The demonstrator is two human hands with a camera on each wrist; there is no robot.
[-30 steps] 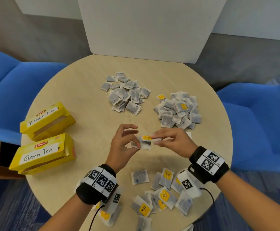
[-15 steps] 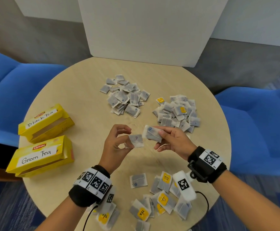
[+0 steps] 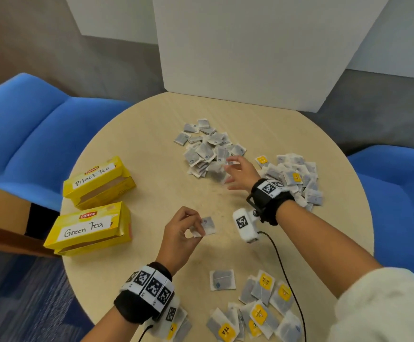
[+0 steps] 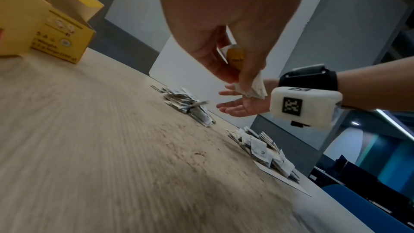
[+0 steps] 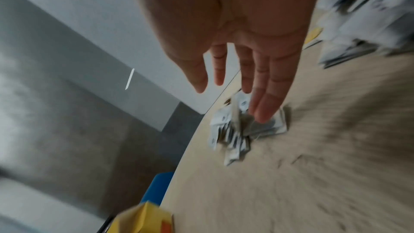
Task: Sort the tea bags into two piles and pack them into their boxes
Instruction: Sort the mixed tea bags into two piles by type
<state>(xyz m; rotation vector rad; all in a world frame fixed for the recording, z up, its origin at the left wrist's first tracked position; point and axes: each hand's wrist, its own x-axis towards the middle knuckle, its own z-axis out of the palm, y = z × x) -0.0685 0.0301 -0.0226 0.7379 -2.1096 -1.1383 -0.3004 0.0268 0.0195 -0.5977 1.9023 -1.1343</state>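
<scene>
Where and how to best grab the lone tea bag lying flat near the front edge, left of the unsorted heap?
Judgement: the lone tea bag lies flat on the table, apart from the unsorted heap. Come from above and pinch its left edge, the side with bare table beside it; flat paper offers no height, so lift a corner first.

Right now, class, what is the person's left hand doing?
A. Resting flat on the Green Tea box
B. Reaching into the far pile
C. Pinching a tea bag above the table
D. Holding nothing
C: the left hand pinches a tea bag between thumb and fingers above the table.
</scene>
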